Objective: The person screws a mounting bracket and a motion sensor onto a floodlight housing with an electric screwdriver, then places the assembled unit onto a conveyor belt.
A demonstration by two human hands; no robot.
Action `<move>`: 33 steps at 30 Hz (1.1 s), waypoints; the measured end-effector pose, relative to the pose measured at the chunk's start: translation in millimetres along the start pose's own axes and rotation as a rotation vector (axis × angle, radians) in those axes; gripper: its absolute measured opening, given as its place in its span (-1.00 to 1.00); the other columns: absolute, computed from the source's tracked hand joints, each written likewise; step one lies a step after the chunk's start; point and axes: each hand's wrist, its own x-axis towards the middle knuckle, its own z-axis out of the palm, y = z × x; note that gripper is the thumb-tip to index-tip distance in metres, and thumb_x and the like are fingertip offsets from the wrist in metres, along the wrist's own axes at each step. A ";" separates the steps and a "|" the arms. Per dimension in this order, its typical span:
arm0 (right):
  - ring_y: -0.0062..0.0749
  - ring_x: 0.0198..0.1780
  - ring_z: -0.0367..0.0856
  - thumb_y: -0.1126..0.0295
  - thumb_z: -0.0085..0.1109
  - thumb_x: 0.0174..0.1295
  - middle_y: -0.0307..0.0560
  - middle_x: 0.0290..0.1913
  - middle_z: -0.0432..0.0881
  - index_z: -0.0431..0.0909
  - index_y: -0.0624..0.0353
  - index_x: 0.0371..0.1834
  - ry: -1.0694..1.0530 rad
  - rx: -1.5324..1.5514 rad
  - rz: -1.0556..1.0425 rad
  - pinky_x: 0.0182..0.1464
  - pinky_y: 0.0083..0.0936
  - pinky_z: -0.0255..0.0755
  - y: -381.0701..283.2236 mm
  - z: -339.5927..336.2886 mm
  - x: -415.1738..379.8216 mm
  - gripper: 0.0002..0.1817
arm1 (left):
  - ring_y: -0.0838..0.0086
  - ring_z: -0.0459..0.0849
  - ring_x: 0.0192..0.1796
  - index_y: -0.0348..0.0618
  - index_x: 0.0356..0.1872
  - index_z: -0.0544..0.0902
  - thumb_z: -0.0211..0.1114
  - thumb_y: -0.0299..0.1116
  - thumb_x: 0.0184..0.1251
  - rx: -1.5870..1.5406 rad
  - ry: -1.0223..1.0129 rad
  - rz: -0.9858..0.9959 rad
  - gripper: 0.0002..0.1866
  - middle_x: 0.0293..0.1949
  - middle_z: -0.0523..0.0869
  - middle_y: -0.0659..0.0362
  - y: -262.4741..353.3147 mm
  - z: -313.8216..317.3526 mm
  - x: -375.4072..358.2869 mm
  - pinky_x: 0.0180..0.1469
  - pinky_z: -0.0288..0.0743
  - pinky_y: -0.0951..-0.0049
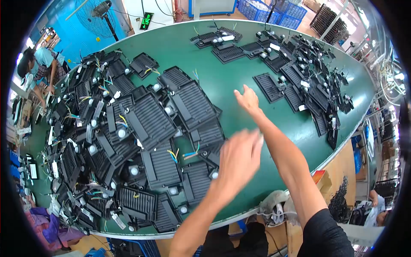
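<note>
My right hand (247, 99) is stretched out over the green tabletop, thumb and fingers apart, with nothing visible in it. It is between two groups of black finned floodlight housings. My left hand (242, 156) is smeared by motion, so its fingers cannot be made out. It hovers beside the right edge of the larger pile, close to a finned housing (198, 180). Large housings (152, 115) overlap in that pile, carrying white round knobs and loose coloured wires (173, 155). A smaller housing (269, 87) lies to the right of my right hand.
A second heap of black housings (317, 92) lies along the table's right side. Another person (43, 64) bends over the far left edge. A fan (100, 10) and blue crates (267, 13) are behind the table. A grey cloth bundle (274, 201) is by the near edge.
</note>
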 end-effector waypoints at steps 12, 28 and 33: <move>0.31 0.19 0.65 0.01 0.20 0.50 0.36 0.12 0.67 0.50 0.30 0.33 0.057 -0.243 -0.419 0.23 0.09 0.55 4.4 -14.0 197.1 -0.42 | -0.06 0.76 0.27 -0.23 0.09 0.80 0.33 -0.16 0.45 0.616 -0.353 -0.340 -0.62 0.21 0.80 -0.12 -246.3 6.5 360.9 0.29 0.66 0.03; 0.46 0.29 0.59 0.05 0.12 0.53 0.55 0.21 0.62 0.43 0.41 0.22 0.095 -0.045 -0.156 0.35 0.16 0.46 -1.4 81.5 405.4 -0.45 | -0.12 0.31 0.66 -0.16 0.70 0.22 0.25 0.12 0.53 0.476 0.175 -0.316 -0.12 0.67 0.31 -0.14 -440.6 2.7 518.7 0.67 0.19 0.07; 0.18 0.22 0.73 -0.04 0.38 0.31 0.40 0.15 0.74 0.64 0.40 0.07 0.049 0.157 -0.033 0.28 -0.09 0.54 7.7 93.6 457.2 -0.38 | -0.03 -0.04 0.78 0.21 0.64 0.45 0.31 0.31 0.39 0.087 0.046 -0.352 -0.15 0.80 0.01 0.13 -492.7 12.6 568.5 0.70 -0.14 -0.17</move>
